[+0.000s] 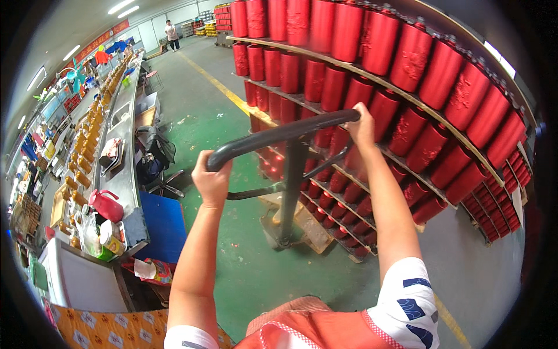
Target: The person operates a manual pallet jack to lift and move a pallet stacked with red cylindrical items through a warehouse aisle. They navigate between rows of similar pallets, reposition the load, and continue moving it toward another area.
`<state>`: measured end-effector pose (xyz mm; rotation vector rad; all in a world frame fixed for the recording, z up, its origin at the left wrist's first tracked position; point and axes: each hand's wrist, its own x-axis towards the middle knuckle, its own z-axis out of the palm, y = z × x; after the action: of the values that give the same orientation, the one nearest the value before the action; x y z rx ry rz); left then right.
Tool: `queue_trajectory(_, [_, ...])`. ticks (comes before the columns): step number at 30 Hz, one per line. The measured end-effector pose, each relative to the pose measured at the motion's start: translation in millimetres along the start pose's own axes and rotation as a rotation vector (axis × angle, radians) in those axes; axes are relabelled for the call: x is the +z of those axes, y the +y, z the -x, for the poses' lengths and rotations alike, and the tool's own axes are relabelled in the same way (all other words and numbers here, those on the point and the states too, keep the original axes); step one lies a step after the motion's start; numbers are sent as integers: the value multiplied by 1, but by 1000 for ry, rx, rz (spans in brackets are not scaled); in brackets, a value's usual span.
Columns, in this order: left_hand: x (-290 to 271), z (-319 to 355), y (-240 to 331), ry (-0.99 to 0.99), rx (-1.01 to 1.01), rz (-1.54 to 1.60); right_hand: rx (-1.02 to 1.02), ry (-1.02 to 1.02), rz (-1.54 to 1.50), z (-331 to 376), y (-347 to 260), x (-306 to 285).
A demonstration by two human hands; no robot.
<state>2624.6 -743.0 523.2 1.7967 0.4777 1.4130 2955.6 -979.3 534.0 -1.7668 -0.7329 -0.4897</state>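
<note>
Both my arms reach forward to a black curved push handle (pixel 279 132) on a dark upright post (pixel 290 186), which looks like that of a hand pallet truck. My left hand (pixel 211 179) wraps round the handle's left end. At its right end my right hand (pixel 362 129) is closed round the bar, farther from me than the left. Just beyond the handle stand tiers of red bottles (pixel 314 78) with raised patterns, stacked on thin boards (pixel 349 63). A yellowish base (pixel 311 230) shows low by the post; the truck's forks are hidden.
To the left runs a long workbench (pixel 129 168) with a red jug (pixel 106 205), gold bottles (pixel 87 151) and bags. A wheeled chair (pixel 163 160) stands beside it. Another red stack (pixel 494 198) is at the right. Far off, a person (pixel 171 35) stands near a yellow floor line (pixel 215 84).
</note>
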Motion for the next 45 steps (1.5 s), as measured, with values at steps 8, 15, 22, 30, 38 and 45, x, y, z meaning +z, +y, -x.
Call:
queue_trajectory(8, [16, -103, -73, -94, 101, 13, -97, -25, -191, -43, 17, 77])
queue_trajectory(15, [44, -198, -141, -198, 27, 39, 26, -2, -271, -78, 32, 120])
queue_trajectory(22, [90, -269, -196, -264, -2, 139, 29, 198, 10, -98, 31, 147])
queue_trajectory(30, [159, -346, -267, -541, -72, 403, 135, 475, 166, -95, 23, 185])
queue_trajectory(38, [219, -409, -329, -730, -44, 587, 101, 649, 466, -84, 19, 232])
queue_trajectory(45, [250, -431, -371, -772, 106, 704, 7, 714, 825, -90, 37, 258])
